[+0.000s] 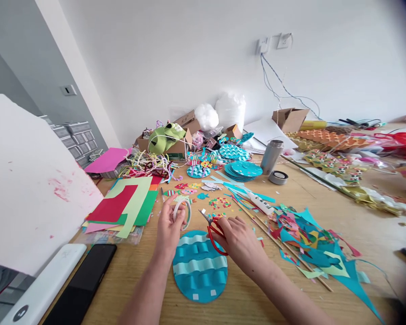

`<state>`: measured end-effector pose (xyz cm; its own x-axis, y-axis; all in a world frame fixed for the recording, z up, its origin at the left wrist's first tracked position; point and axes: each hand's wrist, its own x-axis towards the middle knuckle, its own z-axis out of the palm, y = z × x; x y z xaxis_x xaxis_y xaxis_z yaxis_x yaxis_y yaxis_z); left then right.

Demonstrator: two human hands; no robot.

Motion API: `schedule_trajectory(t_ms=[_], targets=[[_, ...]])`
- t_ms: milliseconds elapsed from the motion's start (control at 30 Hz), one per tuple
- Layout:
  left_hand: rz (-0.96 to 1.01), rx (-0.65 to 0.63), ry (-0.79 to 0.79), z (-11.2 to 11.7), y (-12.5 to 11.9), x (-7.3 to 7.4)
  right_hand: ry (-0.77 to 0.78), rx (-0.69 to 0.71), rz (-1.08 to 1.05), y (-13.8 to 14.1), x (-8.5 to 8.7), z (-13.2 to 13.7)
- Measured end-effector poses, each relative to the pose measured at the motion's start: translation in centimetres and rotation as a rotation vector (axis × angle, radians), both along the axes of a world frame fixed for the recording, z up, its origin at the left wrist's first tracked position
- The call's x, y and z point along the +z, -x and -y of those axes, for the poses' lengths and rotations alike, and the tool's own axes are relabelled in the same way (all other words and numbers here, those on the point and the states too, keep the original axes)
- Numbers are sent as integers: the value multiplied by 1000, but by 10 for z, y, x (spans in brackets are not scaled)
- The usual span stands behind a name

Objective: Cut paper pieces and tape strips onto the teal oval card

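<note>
Above the far edge of the blue disc (200, 267), a tape roll (189, 217) is grasped by the left hand (169, 225) and red-handled scissors (209, 220) are gripped by the right hand (238, 237), blades angled away and leftward toward the roll, a white bit (203, 211) at their tips.

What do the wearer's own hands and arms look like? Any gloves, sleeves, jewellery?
Bare left hand and bare right hand, both ungloved, with slender fingers. No ring, watch or bracelet shows, though some fingers are partly hidden. Left forearm and right forearm are uncovered to the frame's edge; no sleeves in view. No cables attached.
</note>
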<state>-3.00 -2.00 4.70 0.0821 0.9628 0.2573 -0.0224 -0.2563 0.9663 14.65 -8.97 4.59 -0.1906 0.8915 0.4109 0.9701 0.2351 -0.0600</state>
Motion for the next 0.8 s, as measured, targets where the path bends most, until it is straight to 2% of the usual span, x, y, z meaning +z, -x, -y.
schedule_trajectory(t_ms=[167, 300, 567, 800], targets=[[170, -142, 159, 2, 1, 8, -82, 103, 130, 3, 9, 1], [237, -225, 216, 4, 1, 11, -89, 154, 183, 6, 17, 2], [276, -226, 271, 2, 1, 14, -120, 234, 270, 14, 28, 1], [259, -241, 300, 4, 3, 14, -137, 267, 322, 14, 32, 2]])
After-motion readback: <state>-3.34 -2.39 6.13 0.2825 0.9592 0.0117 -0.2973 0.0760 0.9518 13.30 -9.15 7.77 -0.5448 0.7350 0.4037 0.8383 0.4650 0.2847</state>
